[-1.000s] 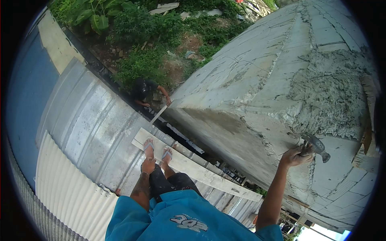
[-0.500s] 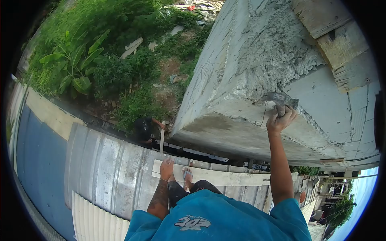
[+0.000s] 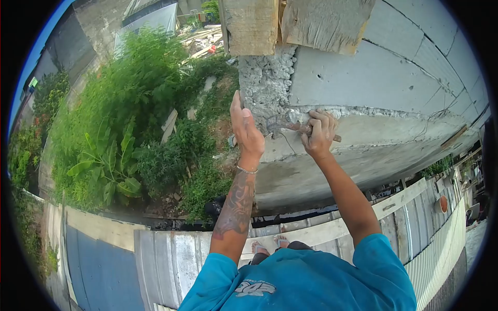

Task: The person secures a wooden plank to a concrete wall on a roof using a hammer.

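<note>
My right hand (image 3: pixel 320 133) is closed around the handle of a hammer (image 3: pixel 280 124) at the ledge of the concrete wall. The hammer's dusty head points left, and the handle end sticks out right of my fingers. My left hand (image 3: pixel 247 128) is raised, fingers stretched upward along the left edge of the rough concrete column (image 3: pixel 267 78). Its palm appears to rest against the column's side; the exact contact is hidden. Broken, crumbly concrete shows between and above my hands.
Wooden boards (image 3: pixel 324 26) cover the column's top. My sandalled feet stand on a narrow plank (image 3: pixel 321 230) over metal roofing (image 3: pixel 181 254). Left lies a drop to plants (image 3: pixel 114 160). A dark figure, apparently a person (image 3: pixel 213 207), is below, partly behind my left forearm.
My left hand has risen from low near the plank to the column's edge. My right hand has shifted from near the hammer's head to its handle. The view has swung right.
</note>
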`<state>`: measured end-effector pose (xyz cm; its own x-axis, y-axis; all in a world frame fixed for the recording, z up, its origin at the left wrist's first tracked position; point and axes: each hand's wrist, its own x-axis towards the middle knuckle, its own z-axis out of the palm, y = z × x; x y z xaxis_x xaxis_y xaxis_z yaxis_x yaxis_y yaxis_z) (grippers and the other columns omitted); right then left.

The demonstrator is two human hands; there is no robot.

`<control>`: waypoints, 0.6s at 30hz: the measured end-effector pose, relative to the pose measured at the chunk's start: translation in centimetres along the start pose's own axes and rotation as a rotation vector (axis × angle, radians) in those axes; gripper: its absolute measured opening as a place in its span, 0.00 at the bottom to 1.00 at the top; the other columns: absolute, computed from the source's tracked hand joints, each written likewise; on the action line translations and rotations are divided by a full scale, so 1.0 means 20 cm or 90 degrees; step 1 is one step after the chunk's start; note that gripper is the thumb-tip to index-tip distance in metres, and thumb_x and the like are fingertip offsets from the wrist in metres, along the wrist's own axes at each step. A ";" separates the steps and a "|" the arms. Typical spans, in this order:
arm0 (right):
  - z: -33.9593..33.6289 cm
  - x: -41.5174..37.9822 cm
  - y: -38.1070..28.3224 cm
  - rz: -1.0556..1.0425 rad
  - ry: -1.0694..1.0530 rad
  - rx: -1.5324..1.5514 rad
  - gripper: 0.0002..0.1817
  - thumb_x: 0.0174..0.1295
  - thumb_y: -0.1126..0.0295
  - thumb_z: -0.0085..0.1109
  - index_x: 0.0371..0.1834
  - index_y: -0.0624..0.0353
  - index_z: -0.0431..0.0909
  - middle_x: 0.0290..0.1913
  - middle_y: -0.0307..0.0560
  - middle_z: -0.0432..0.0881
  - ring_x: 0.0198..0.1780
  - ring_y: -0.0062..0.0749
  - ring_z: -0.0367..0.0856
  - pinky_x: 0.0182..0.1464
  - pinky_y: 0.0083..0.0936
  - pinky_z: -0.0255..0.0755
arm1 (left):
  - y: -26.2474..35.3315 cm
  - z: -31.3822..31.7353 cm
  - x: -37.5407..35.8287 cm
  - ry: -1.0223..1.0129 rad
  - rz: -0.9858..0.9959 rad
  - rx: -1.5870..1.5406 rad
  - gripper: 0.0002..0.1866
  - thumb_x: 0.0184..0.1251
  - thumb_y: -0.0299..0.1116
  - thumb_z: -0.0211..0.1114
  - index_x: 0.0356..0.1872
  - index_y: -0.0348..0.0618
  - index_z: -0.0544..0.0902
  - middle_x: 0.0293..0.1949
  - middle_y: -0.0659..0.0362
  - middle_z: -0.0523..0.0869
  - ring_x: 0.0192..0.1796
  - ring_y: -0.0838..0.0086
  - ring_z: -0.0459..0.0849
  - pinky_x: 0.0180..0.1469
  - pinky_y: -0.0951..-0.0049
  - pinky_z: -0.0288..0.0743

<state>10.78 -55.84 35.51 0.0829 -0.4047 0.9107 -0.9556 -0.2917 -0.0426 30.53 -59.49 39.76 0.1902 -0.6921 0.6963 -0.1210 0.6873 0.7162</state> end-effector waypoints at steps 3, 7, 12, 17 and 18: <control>-0.03 0.01 0.00 0.005 -0.010 0.014 0.21 0.34 0.65 0.69 0.33 0.56 0.73 0.50 0.45 0.77 0.58 0.46 0.72 0.63 0.49 0.61 | 0.00 0.09 -0.04 0.054 0.053 0.153 0.38 0.76 0.56 0.30 0.68 0.27 0.59 0.69 0.40 0.63 0.71 0.50 0.61 0.71 0.58 0.52; -0.07 0.02 -0.01 0.024 -0.035 0.066 0.22 0.32 0.68 0.68 0.35 0.58 0.73 0.49 0.47 0.78 0.57 0.47 0.72 0.63 0.50 0.61 | 0.00 0.12 -0.06 0.078 0.099 0.201 0.41 0.74 0.59 0.24 0.68 0.27 0.59 0.68 0.39 0.64 0.70 0.47 0.63 0.71 0.57 0.54; -0.16 0.03 0.00 0.037 -0.025 0.112 0.22 0.36 0.72 0.68 0.37 0.58 0.72 0.50 0.48 0.76 0.57 0.48 0.72 0.61 0.48 0.62 | 0.02 0.15 -0.07 0.087 0.145 0.268 0.42 0.73 0.59 0.27 0.67 0.25 0.60 0.65 0.36 0.67 0.67 0.44 0.66 0.68 0.55 0.59; -0.49 -0.16 0.06 0.193 -0.140 0.222 0.21 0.42 0.71 0.69 0.38 0.58 0.69 0.47 0.52 0.74 0.50 0.49 0.74 0.52 0.40 0.68 | -0.01 0.16 -0.08 0.100 0.091 0.317 0.36 0.70 0.51 0.49 0.68 0.29 0.60 0.67 0.40 0.66 0.68 0.50 0.65 0.69 0.58 0.58; -0.57 -0.26 0.08 0.267 -0.213 0.231 0.20 0.45 0.71 0.68 0.39 0.57 0.69 0.41 0.52 0.77 0.43 0.50 0.76 0.44 0.39 0.69 | 0.00 0.16 -0.08 0.104 0.082 0.343 0.36 0.69 0.49 0.53 0.69 0.30 0.60 0.67 0.41 0.66 0.69 0.50 0.65 0.69 0.59 0.58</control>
<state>5.62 -44.42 35.39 -0.1365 -0.7794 0.6114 -0.7750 -0.3005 -0.5560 27.09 -59.13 38.77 0.2842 -0.5379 0.7936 -0.6237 0.5250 0.5791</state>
